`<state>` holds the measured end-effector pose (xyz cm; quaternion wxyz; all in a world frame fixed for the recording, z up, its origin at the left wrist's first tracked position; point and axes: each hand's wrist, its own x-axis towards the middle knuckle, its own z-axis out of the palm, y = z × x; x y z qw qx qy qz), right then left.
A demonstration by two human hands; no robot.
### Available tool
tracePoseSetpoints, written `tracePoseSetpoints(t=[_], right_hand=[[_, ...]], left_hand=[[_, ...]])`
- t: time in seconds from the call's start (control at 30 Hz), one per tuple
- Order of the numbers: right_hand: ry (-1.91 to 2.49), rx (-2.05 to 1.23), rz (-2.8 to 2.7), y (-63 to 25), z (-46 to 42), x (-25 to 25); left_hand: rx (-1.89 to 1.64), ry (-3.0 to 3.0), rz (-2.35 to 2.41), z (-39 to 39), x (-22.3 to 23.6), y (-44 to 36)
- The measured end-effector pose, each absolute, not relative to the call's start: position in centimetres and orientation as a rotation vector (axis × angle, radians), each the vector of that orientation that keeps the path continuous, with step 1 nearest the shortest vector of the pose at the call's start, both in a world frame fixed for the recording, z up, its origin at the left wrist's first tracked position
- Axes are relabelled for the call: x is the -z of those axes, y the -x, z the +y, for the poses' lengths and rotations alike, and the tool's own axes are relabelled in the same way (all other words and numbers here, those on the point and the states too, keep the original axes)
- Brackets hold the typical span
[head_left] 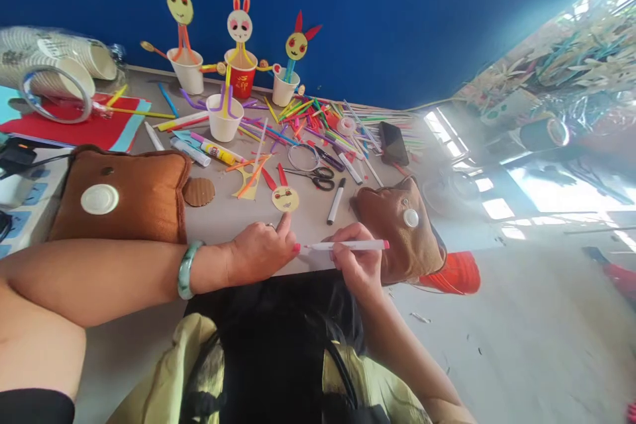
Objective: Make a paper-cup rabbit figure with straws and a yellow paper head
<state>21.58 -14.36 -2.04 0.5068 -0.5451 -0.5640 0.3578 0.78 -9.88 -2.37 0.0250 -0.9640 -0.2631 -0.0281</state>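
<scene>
My left hand (258,250), with a jade-green bangle on its wrist, rests at the table's front edge. Its index finger reaches to the lower rim of a round, pale yellow paper rabbit face (285,199) with red ears and drawn features. At its curled fingertips shows a small pink-red piece (297,248) that looks like a marker cap. My right hand (358,257) grips a white felt-tip marker (350,246) with a pink end, its bare tip pointing left toward that cap. A capped black marker (336,201) and scissors (318,177) lie just beyond.
Brown cushions (134,179) (400,238) flank the work spot. A cardboard disc (199,192) and yellow paper scrap (245,184) lie nearby. Behind are paper cups with finished figures (226,120), scattered pipe cleaners and straws, and a phone (393,144). An orange-red bucket (457,273) stands at right.
</scene>
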Motion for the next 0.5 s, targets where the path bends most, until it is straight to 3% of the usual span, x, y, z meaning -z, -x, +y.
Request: tracePoseSetpoints(t=[0.5], right_hand=[[1.354, -1.005, -1.363, -20.0, -14.7, 1.2]], left_hand=[[0.097, 2.943, -0.95, -9.9, 2.7, -1.2]])
